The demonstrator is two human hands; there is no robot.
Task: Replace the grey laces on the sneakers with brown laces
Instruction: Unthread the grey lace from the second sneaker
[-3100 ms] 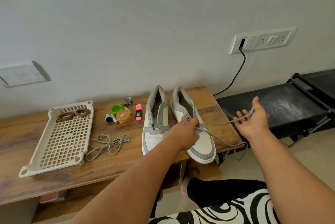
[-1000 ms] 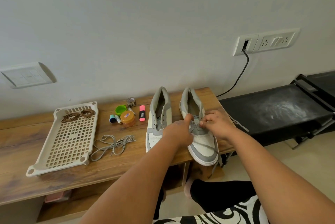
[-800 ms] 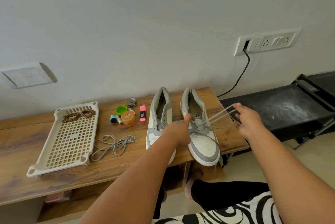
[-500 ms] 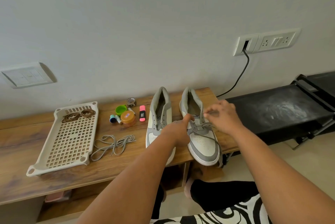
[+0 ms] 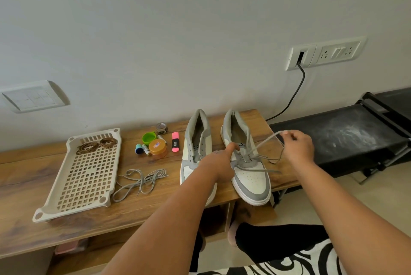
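Two grey-and-white sneakers stand side by side on the wooden table (image 5: 155, 205). The left sneaker (image 5: 195, 141) has no lace. My left hand (image 5: 219, 163) holds the right sneaker (image 5: 251, 176) at its tongue. My right hand (image 5: 297, 148) pinches a loop of the grey lace (image 5: 263, 143), stretched up and to the right from the right sneaker's eyelets. Another grey lace (image 5: 140, 180) lies loose on the table. Brown laces (image 5: 95, 144) lie coiled in the far end of the cream tray (image 5: 55, 194).
A green cap (image 5: 148, 138), an orange jar (image 5: 158, 147), a pink highlighter (image 5: 175, 141), small tubes (image 5: 142, 148) and a tape roll (image 5: 161, 128) sit behind the loose lace. A black rack (image 5: 347, 134) stands to the right. A black cable (image 5: 291, 99) hangs from the wall socket.
My right hand has moved from the right sneaker's eyelets out to the right, drawing a loop of grey lace with it. My left hand has stayed on the sneaker.
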